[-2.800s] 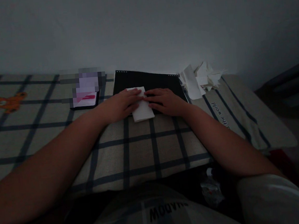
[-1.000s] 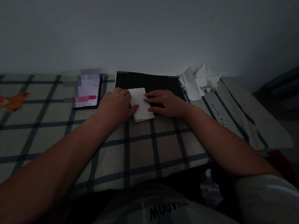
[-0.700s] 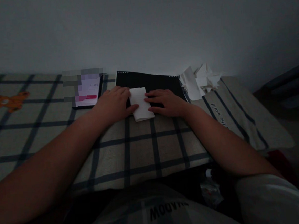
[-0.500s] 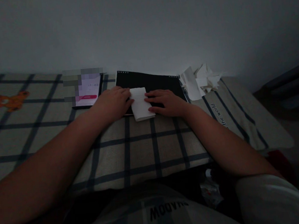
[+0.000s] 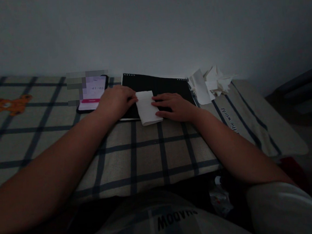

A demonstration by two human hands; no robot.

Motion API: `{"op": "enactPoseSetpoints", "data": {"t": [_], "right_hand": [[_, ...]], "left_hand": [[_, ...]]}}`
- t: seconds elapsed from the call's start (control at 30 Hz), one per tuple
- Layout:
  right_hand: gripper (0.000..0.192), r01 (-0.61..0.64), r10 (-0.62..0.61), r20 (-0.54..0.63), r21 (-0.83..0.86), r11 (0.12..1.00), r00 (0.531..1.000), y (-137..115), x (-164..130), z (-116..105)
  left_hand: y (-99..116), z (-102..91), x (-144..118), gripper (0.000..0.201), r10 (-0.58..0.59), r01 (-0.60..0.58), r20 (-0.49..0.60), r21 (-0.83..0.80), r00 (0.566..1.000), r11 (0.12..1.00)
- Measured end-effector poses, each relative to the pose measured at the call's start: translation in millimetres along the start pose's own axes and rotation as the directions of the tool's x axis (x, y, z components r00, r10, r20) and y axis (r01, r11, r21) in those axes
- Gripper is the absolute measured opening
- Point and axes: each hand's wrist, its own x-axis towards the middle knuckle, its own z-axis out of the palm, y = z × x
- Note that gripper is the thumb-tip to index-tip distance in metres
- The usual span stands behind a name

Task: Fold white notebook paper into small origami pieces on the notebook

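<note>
Both hands are lying flat and open, neither closing a grip: the left hand (image 5: 116, 100) is touching the left edge of the white folded paper rectangle (image 5: 147, 107), and the right hand (image 5: 174, 105) is pressing fingertips on its right edge. That paper is resting on the front edge of the black spiral-bound notebook (image 5: 157, 89), overhanging the beige checked cloth with dark blue lines (image 5: 136, 147). Left of the notebook, a lit black smartphone (image 5: 92, 94) is lying. Right of the notebook, a heap of white paper scraps (image 5: 209, 82) is sitting against the wall.
</note>
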Motion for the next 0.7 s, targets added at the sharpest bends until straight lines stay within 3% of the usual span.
{"op": "enactPoseSetpoints", "data": {"t": [0.27,0.47,0.57,0.7], "right_hand": [[0.05,-0.005,0.005,-0.008,-0.008,1.0,1.0,1.1,-0.1,2.0],[0.048,-0.004,0.004,-0.006,-0.036,0.999,1.0,-0.7,-0.6,1.1],[0.046,0.008,-0.008,-0.011,-0.041,0.999,1.0,1.5,0.0,2.6],[0.044,-0.006,0.004,-0.039,-0.056,0.998,0.999,5.5,-0.3,5.6]], "left_hand": [[4.1,-8.0,-5.2,0.033,0.011,-0.028,0.125,0.131,0.992,0.991],[5.9,-13.0,-9.5,0.04,0.057,-0.081,0.174,0.134,0.983,0.988],[6.8,-10.6,-12.3,0.044,0.051,-0.072,0.165,0.121,0.985,0.99],[8.3,-1.6,-14.4,0.046,0.057,-0.064,0.076,0.102,0.996,0.993]]}}
